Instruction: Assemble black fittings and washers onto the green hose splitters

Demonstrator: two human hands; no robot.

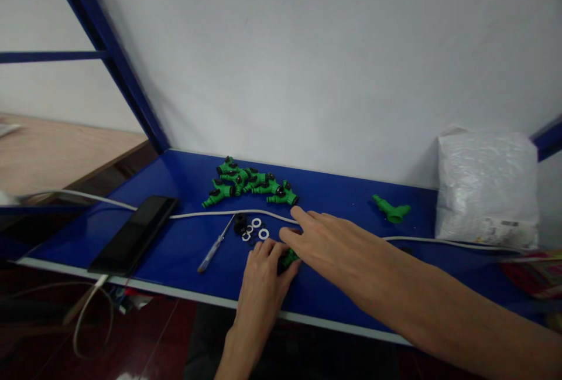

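Observation:
Near the front middle of the blue shelf, my left hand (262, 271) is curled round a green hose connector (289, 258), mostly hidden by my fingers. My right hand (322, 239) reaches in from the right with its fingers bent over the same piece, and its fingertips are partly hidden. Just beyond my left hand lie white ring washers (263, 234) and black round caps (240, 223). A screwdriver with a clear handle (211, 256) rests left of them. Farther back, several green hose connectors with black valve knobs (254, 180) lie in a pile.
A single green Y-shaped piece (391, 209) lies at the right, near a white plastic package (486, 187). At the left is a black phone (134, 235). A white cable (206, 214) crosses the shelf behind my hands. Behind rises a white wall (281, 64).

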